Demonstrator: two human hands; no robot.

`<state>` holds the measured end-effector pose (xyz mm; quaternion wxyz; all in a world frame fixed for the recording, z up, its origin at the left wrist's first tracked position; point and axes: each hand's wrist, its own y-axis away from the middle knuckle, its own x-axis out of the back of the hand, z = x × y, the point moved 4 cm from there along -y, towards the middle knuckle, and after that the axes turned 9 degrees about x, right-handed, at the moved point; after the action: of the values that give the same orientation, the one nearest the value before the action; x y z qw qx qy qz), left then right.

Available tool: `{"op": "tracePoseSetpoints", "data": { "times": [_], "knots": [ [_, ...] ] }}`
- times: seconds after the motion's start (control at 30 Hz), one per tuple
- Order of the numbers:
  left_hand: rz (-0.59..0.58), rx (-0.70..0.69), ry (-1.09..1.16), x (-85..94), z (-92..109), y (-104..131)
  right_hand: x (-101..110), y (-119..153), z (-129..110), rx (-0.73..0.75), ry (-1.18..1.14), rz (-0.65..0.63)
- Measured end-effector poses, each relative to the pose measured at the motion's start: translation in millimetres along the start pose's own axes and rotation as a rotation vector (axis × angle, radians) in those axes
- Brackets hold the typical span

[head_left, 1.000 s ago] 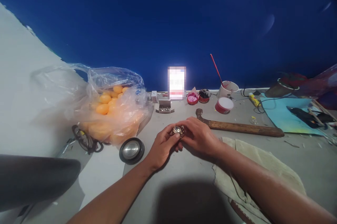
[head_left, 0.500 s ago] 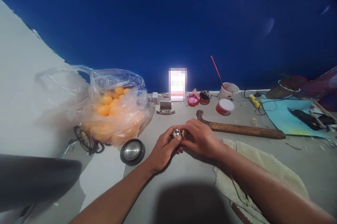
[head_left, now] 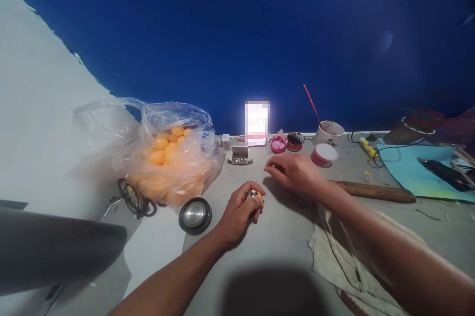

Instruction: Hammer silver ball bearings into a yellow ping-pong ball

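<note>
Centrally, a small mirror-faced yellow ball (head_left: 254, 194) sits in the left hand (head_left: 237, 213), just above the near part of the grey table (head_left: 282, 247). Thumb and curled fingers are clamped round it. The right hand (head_left: 297, 173), apart from it and farther to the right, has its bent fingers drawn towards the thumb; whether a small piece is pinched there cannot be told.

The ball is probably light and stiff, its polished surface liable to slip and its facing perhaps easily dislodged. A gentle grip on opposite sides, on the plain yellow part, would suit it best.

Beyond, on the far side, stands a small box (head_left: 240, 150) with its flap raised, containing shiny pieces (head_left: 239, 160). To the left lie a round black-rimmed metal lid (head_left: 195, 216) and a transparent bag (head_left: 202, 158) of orange balls (head_left: 160, 144); to the right, a wooden handle (head_left: 374, 191) and a pale cloth (head_left: 337, 256).

Fingers cover much of the ball. The right arm hides one end of the handle and part of the cloth. The far bright screen (head_left: 257, 120) is pixelated and unreadable; the individual shiny pieces are too small to distinguish.
</note>
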<state>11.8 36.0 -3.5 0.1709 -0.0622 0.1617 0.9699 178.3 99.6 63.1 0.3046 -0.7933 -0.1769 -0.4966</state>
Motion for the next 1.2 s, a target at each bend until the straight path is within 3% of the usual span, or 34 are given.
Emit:
{"op": "tracePoseSetpoints", "data": {
  "times": [0.1,0.23,0.37,0.57,1.2],
  "knots": [
    [-0.018,0.003,0.014,-0.8,-1,0,-10,-35,-2,-0.086,0.188,-0.222],
    [-0.016,0.009,0.012,-2.6,1,1,-29,-76,-13,-0.053,0.263,-0.285],
    [-0.008,0.027,0.026,-3.7,3,1,-47,-96,-16,-0.006,0.319,-0.369],
    [0.0,0.024,0.021,-3.2,-1,0,-54,-105,-12,0.033,0.358,-0.442],
    [0.011,0.033,-0.03,-3.4,5,2,-59,-97,4,-0.064,0.337,-0.448]
  ]
}}
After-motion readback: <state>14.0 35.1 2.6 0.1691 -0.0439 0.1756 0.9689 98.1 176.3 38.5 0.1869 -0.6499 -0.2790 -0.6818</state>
